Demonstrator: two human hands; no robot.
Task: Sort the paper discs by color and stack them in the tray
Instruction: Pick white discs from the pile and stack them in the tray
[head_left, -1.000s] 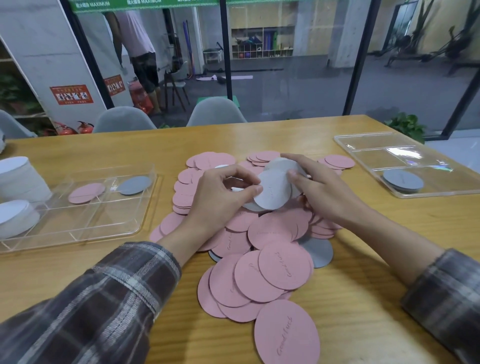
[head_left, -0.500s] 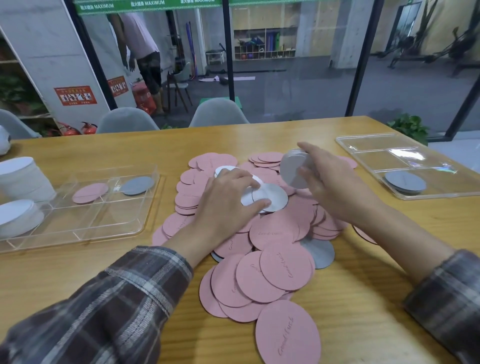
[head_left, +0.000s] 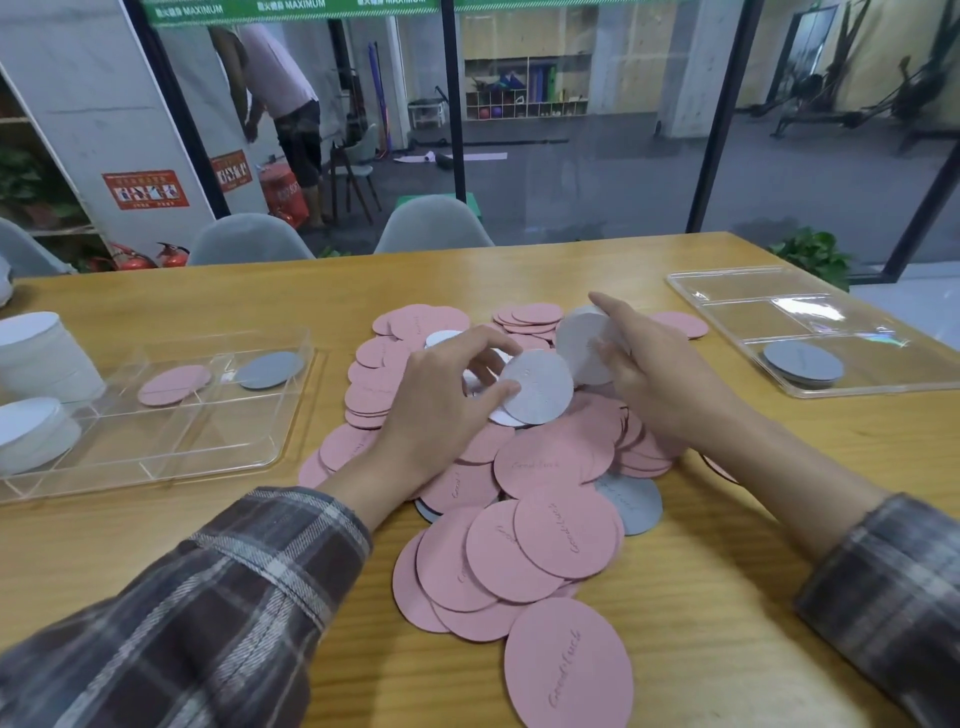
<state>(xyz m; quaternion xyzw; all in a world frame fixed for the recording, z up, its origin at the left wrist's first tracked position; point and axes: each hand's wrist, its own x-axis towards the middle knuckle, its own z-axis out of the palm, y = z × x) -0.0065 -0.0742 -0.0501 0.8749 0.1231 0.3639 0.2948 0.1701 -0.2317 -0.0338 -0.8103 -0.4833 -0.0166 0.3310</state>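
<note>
A heap of pink paper discs (head_left: 540, 540) covers the middle of the wooden table, with a few grey and white ones mixed in. My left hand (head_left: 441, 410) pinches a white disc (head_left: 537, 387) lifted slightly off the heap. My right hand (head_left: 654, 374) holds a small stack of white discs (head_left: 579, 340) tilted on edge, just right of that disc. The clear tray on the left (head_left: 171, 452) holds one pink disc (head_left: 174, 384) and one grey disc (head_left: 270, 369). The clear tray on the right (head_left: 727, 291) holds a grey stack (head_left: 802, 364).
Two stacks of white discs (head_left: 36, 395) stand at the far left edge beside the left tray. A grey disc (head_left: 631, 501) pokes out of the heap's right side. Grey chairs (head_left: 431, 226) line the table's far side, and a person stands behind the glass wall.
My left hand has lifted a white disc off the heap and brought it toward the white stack in my right hand, which has dropped slightly closer.
</note>
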